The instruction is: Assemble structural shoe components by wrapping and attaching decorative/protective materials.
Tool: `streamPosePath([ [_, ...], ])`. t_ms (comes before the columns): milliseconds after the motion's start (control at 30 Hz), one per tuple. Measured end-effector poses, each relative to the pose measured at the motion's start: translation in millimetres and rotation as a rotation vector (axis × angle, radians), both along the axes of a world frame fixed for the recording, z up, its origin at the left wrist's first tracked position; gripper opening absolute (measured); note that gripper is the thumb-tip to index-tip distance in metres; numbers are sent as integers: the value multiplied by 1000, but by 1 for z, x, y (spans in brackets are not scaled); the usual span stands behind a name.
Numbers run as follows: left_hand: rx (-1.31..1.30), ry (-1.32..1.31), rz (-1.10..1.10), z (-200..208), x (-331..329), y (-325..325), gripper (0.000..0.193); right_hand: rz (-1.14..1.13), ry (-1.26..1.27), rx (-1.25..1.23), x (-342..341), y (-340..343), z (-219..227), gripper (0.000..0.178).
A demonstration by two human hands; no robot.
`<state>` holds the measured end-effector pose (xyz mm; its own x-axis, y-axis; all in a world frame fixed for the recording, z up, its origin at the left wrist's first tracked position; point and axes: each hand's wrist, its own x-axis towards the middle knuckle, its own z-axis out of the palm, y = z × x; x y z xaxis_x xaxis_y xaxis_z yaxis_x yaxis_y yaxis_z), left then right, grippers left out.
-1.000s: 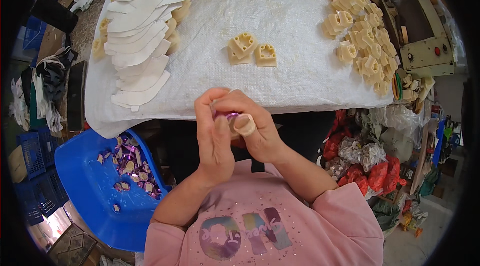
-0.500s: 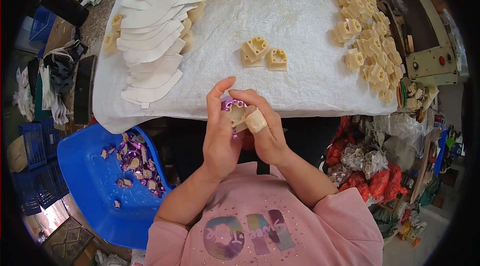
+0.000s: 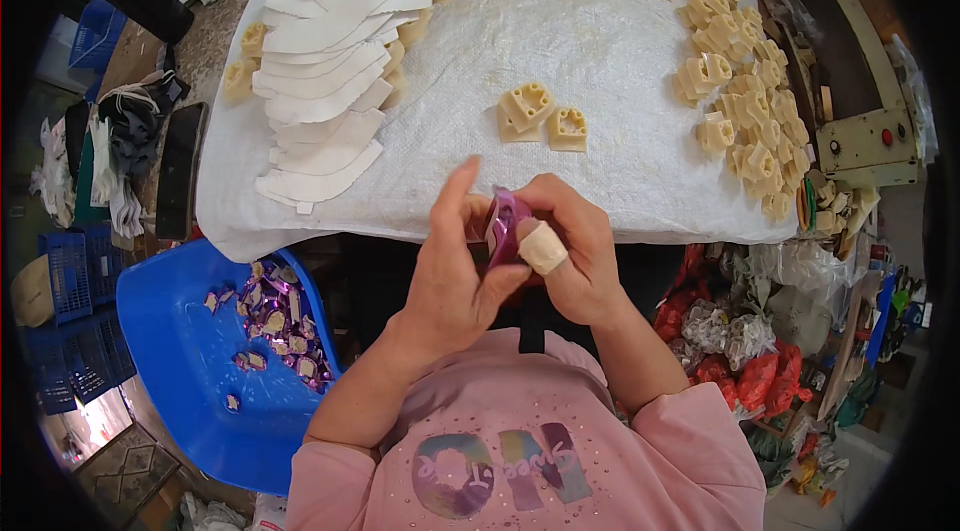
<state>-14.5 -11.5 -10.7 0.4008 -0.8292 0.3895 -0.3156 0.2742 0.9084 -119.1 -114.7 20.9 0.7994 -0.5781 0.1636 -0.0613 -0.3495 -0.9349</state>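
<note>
In front of my chest, beyond the shirt, my left hand (image 3: pixel 443 281) and my right hand (image 3: pixel 583 256) hold a small block covered in shiny purple material (image 3: pixel 506 221) between them. My left thumb presses near its lower end, while the left index finger points up. The right fingers curl round its far side, and the right thumb wears a pale wrapping (image 3: pixel 543 248). Part of the block is hidden by my fingers. Just beyond, a few bare cream moulded blocks (image 3: pixel 568 129) with holes in their tops sit on the white-covered table (image 3: pixel 440 151).
Overlapping white curved strips (image 3: pixel 325 121) lie at the table's left. Many cream blocks (image 3: pixel 745 96) are heaped along its right side and far edge. A blue tub (image 3: pixel 180 371) at lower left holds purple-covered pieces (image 3: pixel 280 321). Red and clear bags (image 3: pixel 745 351) lie at lower right.
The purple-covered block has turned: its cream, hollow face showed before, and its purple side shows now. Both hands have shifted slightly right in the picture, and the whole view has moved a little.
</note>
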Motion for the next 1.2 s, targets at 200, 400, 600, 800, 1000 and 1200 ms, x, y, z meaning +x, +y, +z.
streamPosePath([
  [200, 239, 321, -10, 14, 8, 10, 51, 91, -124, 706, -3, -11, -16, 22],
  [400, 56, -298, 28, 21, 14, 7, 48, 265, -136, 452, -7, -26, -14, 13],
  [600, 30, -277, 87, 14, 9, 0, 50, 137, -32, 20, -11, -18, -14, 11],
  [800, -32, -439, 177, 13, 6, -2, 51, 264, -180, 440, -19, -19, -28, 23],
  [1000, 14, -454, 350, 8, -13, -6, 48, 111, -137, 325, -11, -2, -32, 26],
  [1200, 20, -391, 411, 3, -12, -6, 46, 117, -475, 974, -5, 12, -42, 30],
])
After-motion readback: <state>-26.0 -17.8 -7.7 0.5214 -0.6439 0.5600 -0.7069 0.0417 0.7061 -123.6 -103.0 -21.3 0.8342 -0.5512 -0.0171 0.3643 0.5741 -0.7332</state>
